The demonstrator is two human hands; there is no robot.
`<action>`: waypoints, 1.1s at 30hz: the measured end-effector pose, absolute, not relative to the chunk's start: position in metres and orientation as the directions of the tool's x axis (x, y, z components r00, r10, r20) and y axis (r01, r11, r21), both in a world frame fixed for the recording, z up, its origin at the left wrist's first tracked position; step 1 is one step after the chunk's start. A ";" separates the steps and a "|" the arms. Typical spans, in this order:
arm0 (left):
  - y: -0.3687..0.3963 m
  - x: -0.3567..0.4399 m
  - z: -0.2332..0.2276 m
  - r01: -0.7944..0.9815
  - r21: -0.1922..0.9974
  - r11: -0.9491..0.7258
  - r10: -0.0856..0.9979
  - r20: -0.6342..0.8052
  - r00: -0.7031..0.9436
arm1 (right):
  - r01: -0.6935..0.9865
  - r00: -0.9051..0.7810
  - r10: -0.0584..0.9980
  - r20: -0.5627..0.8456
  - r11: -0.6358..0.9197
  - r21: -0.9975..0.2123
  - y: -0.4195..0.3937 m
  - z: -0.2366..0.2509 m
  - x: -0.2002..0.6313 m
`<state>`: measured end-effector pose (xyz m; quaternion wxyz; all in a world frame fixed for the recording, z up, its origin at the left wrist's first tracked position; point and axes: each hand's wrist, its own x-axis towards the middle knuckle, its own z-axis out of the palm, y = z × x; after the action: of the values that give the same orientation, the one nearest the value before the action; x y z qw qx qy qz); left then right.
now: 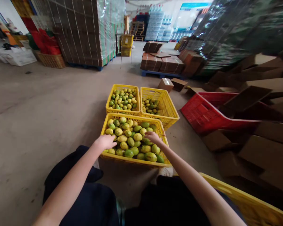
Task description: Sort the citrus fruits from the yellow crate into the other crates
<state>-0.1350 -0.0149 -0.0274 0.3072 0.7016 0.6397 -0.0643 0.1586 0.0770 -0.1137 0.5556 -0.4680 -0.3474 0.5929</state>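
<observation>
Yellow crate (pixel 132 160) of lemons (pixel 132 138) lies under both hands (pixel 129 139).

Yellow-green lemons (pixel 132 139) heaped in crate (pixel 132 160)

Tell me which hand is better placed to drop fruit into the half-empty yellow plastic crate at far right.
Probably the right hand: it rests on the fruit in the near yellow plastic crate, on the side below the half-empty yellow plastic crate. The left hand is at the opposite edge.

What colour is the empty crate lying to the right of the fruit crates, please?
Red; the empty crate shows clearest in the head view.
</observation>
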 end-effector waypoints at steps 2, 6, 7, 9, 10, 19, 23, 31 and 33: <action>-0.013 -0.134 -0.024 0.932 0.363 0.006 0.859 -0.478 0.181 | -0.029 -0.050 0.985 -0.168 -0.170 -0.985 0.069 -0.133 0.147; -0.008 -0.136 -0.018 0.904 0.427 0.035 0.884 -0.435 0.171 | 0.389 -0.224 0.956 -0.188 -0.089 -0.917 0.069 -0.148 0.126; -0.007 -0.137 -0.017 0.897 0.440 0.046 0.892 -0.423 0.161 | 0.425 -0.240 0.953 -0.183 -0.067 -0.903 0.070 -0.151 0.122; -0.005 -0.136 -0.015 0.887 0.456 0.068 0.903 -0.406 0.139 | 0.440 -0.244 0.956 -0.163 -0.040 -0.897 0.073 -0.154 0.117; -0.004 -0.135 -0.014 0.880 0.468 0.082 0.909 -0.398 0.126 | 0.423 -0.233 0.961 -0.148 -0.037 -0.905 0.074 -0.155 0.115; 0.002 -0.119 -0.007 0.799 0.579 0.163 0.890 -0.436 0.134 | 0.152 0.000 0.984 -0.180 -0.178 -0.972 0.067 -0.109 0.126; 0.000 -0.115 -0.005 0.849 0.506 0.153 0.886 -0.451 0.109 | -0.161 -0.025 0.968 -0.248 -0.249 -0.955 0.047 -0.036 0.147; 0.003 -0.100 -0.013 0.981 0.168 -0.100 0.789 -0.588 0.182 | -0.826 -0.087 0.973 -0.213 -0.190 -0.530 -0.012 0.049 0.185; 0.005 -0.095 -0.022 0.980 0.125 -0.153 0.768 -0.609 0.197 | -0.876 -0.112 0.946 -0.305 -0.239 -0.419 -0.017 0.043 0.187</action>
<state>-0.0952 0.0046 -0.0216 0.2556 0.7303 0.5985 -0.2077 0.1872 -0.0168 0.0432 0.6134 -0.2605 -0.0667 0.7426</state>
